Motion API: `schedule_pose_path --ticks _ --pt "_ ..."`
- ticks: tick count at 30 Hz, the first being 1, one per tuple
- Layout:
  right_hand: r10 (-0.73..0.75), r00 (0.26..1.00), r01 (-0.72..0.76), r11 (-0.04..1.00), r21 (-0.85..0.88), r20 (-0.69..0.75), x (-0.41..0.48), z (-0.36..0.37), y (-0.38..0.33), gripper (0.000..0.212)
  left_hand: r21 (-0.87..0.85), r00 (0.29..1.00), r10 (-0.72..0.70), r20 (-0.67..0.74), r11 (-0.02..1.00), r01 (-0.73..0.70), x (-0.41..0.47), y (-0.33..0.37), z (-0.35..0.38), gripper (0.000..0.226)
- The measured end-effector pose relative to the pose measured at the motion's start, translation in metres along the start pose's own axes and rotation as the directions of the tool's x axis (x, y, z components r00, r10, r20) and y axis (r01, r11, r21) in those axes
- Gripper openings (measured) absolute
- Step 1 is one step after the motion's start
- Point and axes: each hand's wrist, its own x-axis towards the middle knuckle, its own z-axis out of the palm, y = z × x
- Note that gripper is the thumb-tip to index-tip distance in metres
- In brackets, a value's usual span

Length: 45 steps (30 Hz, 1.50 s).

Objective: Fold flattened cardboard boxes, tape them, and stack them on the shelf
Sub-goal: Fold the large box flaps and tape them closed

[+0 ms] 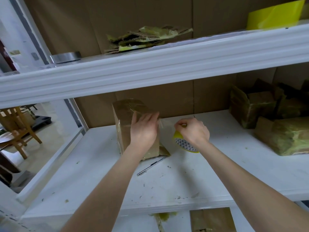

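– On the middle shelf, why's the box standing on end like that?

– Guessing so the seam faces the person. Their left hand is flat on its side, fingers straight, pinning it so it won't slide. Some clear tape runs off the box's right edge to the right hand, which is curled around the tape roll, pulling the strip taut. So the box sits under the left hand, just left of the right.
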Motion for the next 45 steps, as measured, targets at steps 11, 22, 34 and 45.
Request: schedule_pose_path --ticks 11,22,34,45 --pt "-0.040 0.999 0.039 0.954 0.296 -0.003 0.002 -0.011 0.025 0.009 -0.169 0.995 -0.065 -0.076 0.984 0.051 -0.006 -0.010 -0.019 0.023" --pt "-0.030 1.000 0.027 0.958 0.285 0.006 -0.015 -0.012 0.041 0.023 -0.605 0.765 -0.332 0.551 0.472 0.641 0.011 0.074 -0.001 0.023" --pt "-0.042 0.998 0.019 0.931 0.365 0.055 -0.034 -0.042 0.078 0.064 -0.589 0.749 -0.193 0.634 0.508 0.629 0.013 0.104 0.013 0.023" --pt "-0.116 0.992 0.102 0.971 0.214 0.054 -0.045 -0.032 0.089 0.055 -0.251 0.728 -0.165 0.665 0.869 0.426 0.011 0.113 0.012 0.012"
